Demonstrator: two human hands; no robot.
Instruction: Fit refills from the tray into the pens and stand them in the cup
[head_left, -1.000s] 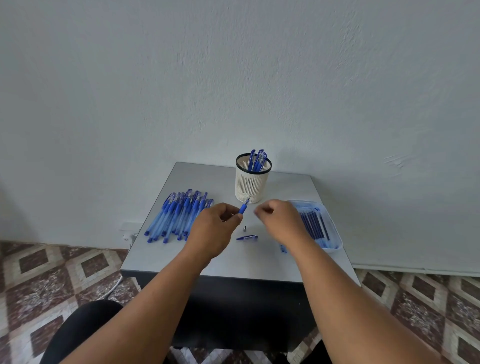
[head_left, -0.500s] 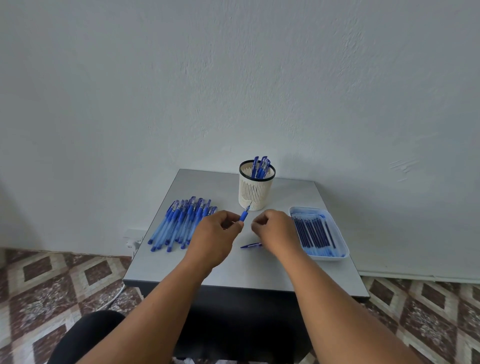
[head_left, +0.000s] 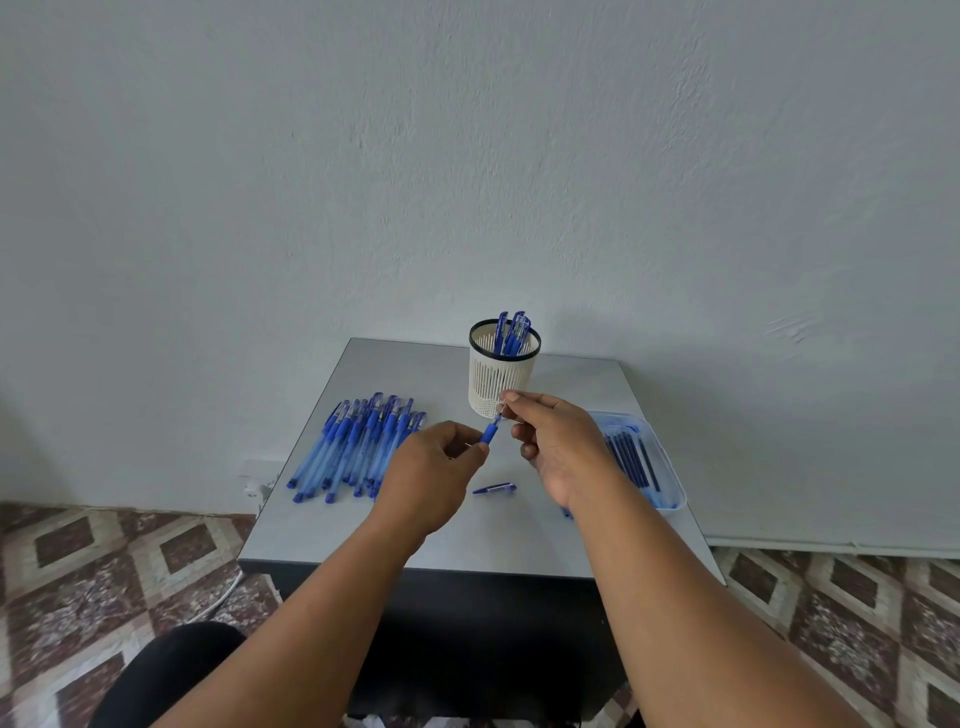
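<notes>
My left hand (head_left: 434, 473) grips a blue pen barrel (head_left: 489, 431) above the table, its front end pointing up and away. My right hand (head_left: 558, 441) pinches something small at the barrel's tip, likely the metal nose piece; it is too small to tell. A blue pen cap (head_left: 494, 488) lies on the table between my hands. Several blue pens (head_left: 358, 447) lie in a row on the left. The white mesh cup (head_left: 501, 382) at the back holds a few pens. The pale blue tray (head_left: 670, 467) with dark refills (head_left: 631, 460) sits on the right, partly behind my right hand.
The small grey table (head_left: 457, 535) stands against a white wall, with patterned floor tiles on both sides. A white cable and socket (head_left: 254, 488) lie by the table's left edge. My dark-clothed knee (head_left: 171, 670) shows at the bottom left.
My right hand rose from the table surface to the tip of the barrel held by my left hand. The view shifted slightly. The cap stays on the table.
</notes>
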